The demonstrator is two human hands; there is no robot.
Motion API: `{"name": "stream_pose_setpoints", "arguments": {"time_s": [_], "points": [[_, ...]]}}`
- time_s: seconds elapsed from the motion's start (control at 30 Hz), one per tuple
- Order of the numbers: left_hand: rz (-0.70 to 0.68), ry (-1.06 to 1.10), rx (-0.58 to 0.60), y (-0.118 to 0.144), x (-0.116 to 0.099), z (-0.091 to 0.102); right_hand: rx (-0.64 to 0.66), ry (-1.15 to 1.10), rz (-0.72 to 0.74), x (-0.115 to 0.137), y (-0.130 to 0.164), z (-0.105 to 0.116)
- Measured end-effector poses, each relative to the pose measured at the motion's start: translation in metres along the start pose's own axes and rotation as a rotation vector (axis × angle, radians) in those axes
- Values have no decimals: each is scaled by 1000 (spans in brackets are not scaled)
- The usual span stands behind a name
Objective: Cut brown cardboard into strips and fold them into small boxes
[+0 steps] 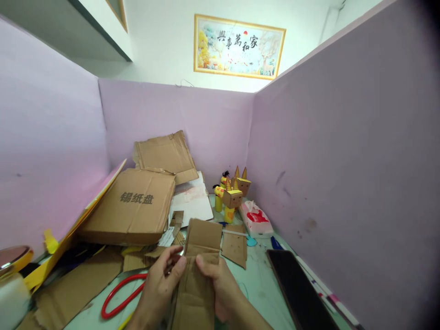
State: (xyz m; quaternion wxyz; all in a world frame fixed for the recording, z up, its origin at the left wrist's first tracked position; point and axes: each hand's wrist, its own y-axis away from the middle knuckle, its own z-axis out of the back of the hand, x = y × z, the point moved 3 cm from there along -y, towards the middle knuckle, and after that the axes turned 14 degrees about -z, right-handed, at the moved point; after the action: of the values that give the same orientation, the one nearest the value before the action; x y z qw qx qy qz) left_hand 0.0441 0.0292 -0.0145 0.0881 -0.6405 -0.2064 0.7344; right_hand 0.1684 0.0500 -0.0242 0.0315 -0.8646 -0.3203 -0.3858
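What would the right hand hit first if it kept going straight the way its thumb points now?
The right hand points up-left across the cardboard strip, so it would likely meet the left hand thumb first. They look almost touching, though depth is unclear.

Craft workstation inside a home room. Purple partition boards [343, 160] enclose the table [261, 284]. Indicators: cardboard scraps [137, 206], finished cardboard animal figures [232, 195], and a framed picture [239, 46] on the white wall behind.
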Motion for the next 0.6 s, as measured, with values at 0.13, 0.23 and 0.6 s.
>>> {"name": "stream_pose_setpoints", "arguments": {"time_s": [0.13, 0.23, 0.6], "points": [[-23, 55, -36, -7, -16, 10, 220, 232, -60, -17, 3, -11], [-14, 41, -129, -4, -20, 13, 293, 339, -30, -24, 4, -14], [21, 333, -120, 4, -15, 7, 278, 415, 45, -24, 9, -19]]}}
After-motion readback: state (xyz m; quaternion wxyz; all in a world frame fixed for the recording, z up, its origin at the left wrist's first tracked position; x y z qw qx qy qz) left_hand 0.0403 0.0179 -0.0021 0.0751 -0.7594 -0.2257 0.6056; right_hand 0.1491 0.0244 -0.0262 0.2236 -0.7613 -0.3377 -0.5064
